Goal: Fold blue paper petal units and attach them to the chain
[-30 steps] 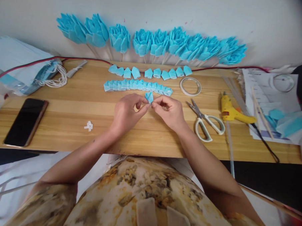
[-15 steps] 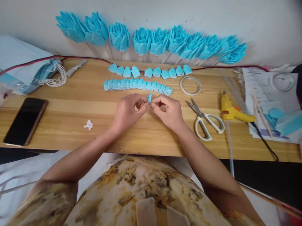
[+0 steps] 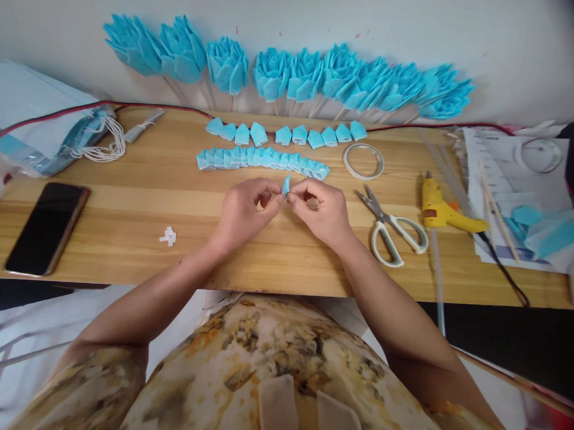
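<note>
Holds a small blue piece [image 3: 287, 185] pinched at its near end, midway between left fingers [image 3: 270, 187] and right fingers [image 3: 301, 187], long axis toward the overlapping blue row [image 3: 258, 157].

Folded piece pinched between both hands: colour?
Light blue; the folded piece shows best in the head view.

Lit softly and evenly, with a pale sheen on the wooden tabletop [image 3: 126, 201] and faint shadows on the wall [image 3: 296, 12] beneath the blue flowers [image 3: 227, 65]. Looks smeared in fine detail and stretched toward the edges (blackened, too, at the upper right corner).
</note>
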